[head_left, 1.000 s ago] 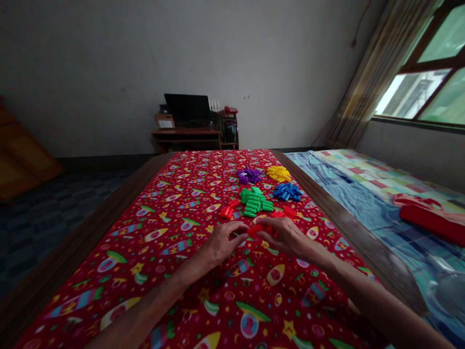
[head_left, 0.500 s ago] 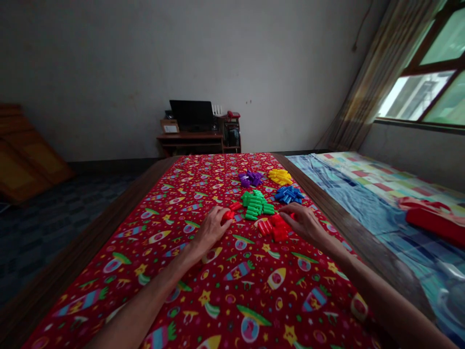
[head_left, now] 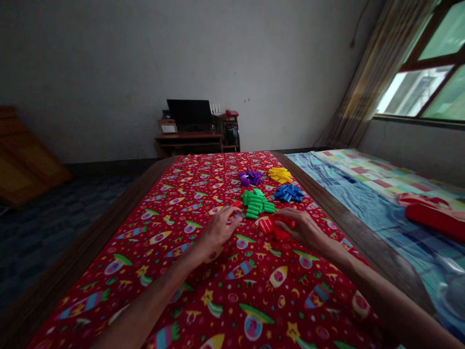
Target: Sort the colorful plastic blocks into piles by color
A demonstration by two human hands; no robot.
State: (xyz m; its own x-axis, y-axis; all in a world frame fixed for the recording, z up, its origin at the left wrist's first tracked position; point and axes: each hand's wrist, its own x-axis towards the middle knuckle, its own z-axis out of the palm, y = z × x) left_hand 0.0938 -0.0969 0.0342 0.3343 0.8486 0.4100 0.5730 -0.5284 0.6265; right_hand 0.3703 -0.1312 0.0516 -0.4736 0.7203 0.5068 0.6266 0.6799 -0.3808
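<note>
My left hand (head_left: 221,228) hovers low over the cloth, its fingers curved and thumb apart, with no piece visible between them. Just beyond its fingertips lies a red piece (head_left: 237,204). My right hand (head_left: 300,225) reaches over the pile of red ribbed plastic pieces (head_left: 266,225), finger and thumb spread, partly covering them. Whether it touches a piece is hard to see. Between the hands and slightly farther off is a pile of green ribbed pieces (head_left: 256,203).
Farther back lie piles of blue pieces (head_left: 289,193), purple pieces (head_left: 250,177) and yellow pieces (head_left: 279,175). A patterned red cloth (head_left: 203,300) covers the table. A bed (head_left: 363,194) stands along the right side, and a desk with a monitor (head_left: 189,114) is by the wall.
The red piece that was in my left hand no longer shows there, and that hand has shifted slightly right. My right hand has moved lower and nearer over the red pile.
</note>
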